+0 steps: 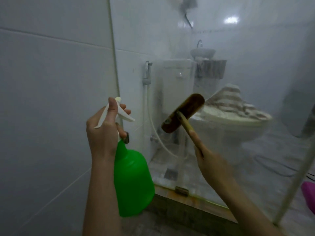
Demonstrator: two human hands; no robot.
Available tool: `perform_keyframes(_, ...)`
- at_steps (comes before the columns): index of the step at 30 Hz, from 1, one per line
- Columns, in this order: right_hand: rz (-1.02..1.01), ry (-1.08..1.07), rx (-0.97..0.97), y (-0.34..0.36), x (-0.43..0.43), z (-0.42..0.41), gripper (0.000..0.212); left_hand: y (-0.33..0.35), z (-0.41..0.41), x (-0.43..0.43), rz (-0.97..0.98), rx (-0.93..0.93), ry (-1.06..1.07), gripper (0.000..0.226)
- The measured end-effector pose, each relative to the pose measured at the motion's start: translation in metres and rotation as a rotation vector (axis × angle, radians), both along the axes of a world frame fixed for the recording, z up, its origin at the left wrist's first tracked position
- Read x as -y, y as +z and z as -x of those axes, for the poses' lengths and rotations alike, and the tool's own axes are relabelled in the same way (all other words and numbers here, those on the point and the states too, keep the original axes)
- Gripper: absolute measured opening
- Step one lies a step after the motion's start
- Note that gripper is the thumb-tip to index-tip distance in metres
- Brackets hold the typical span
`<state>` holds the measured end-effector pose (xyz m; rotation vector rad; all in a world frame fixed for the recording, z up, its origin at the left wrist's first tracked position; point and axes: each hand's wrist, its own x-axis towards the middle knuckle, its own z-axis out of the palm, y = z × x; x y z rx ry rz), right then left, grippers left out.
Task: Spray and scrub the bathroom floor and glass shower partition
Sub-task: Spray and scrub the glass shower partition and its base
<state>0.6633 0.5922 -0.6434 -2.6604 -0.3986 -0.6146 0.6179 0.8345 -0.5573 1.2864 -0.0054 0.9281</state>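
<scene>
Glass (255, 74) rises from the curb (196, 200) ahead, hazy with film. Right grip (213, 167) clasps the brush (183, 113), seemingly against the pane; left grip (102, 133) holds the bottle (133, 181). Overlapping strokes with flat bristles would work best.

Centre right: toilet (238, 130) bearing a striped towel (228, 97). Upper centre: basin (202, 52) with tap (199, 43). Lower right edge: pink object (309, 193).

dim, hazy; ceiling-light glare (231, 20) upper right; edges bowed.
</scene>
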Motion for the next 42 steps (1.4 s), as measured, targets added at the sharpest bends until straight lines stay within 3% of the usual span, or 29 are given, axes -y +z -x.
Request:
perform_keyframes(7,0.000,0.125,0.337,0.169,-0.116,-0.098,0.053,-0.009,-0.006,-0.008,-0.041,-0.026,-0.015,0.028)
perform_keyframes(9,0.027,0.130,0.357,0.179,-0.118,-0.104,0.053,-0.010,-0.009,-0.010,-0.046,-0.029,-0.017,0.028)
perform_keyframes(11,-0.014,0.099,0.323,0.136,-0.087,-0.097,0.055,-0.014,-0.010,-0.013,-0.045,-0.035,-0.024,0.029)
perform_keyframes(15,-0.174,0.000,0.183,-0.016,0.005,-0.018,0.060,-0.029,-0.014,-0.020,-0.078,-0.072,-0.062,0.031)
perform_keyframes(17,-0.187,-0.033,0.128,-0.048,0.022,0.001,0.063,-0.038,-0.018,-0.022,-0.102,-0.090,-0.068,0.030)
perform_keyframes(24,0.053,0.051,0.211,0.037,-0.075,-0.075,0.055,-0.064,-0.030,-0.022,-0.113,-0.142,-0.042,0.029)
perform_keyframes(31,0.030,-0.105,0.001,-0.098,0.027,0.007,0.077,-0.098,-0.046,-0.027,-0.153,-0.253,-0.021,0.030)
perform_keyframes(37,0.092,-0.145,0.011,-0.082,0.000,-0.007,0.067,-0.130,-0.045,-0.001,-0.273,-0.485,-0.007,0.048)
perform_keyframes(42,0.095,-0.148,-0.033,-0.087,0.001,0.000,0.068,-0.131,-0.046,0.008,-0.089,-0.492,-0.002,0.051)
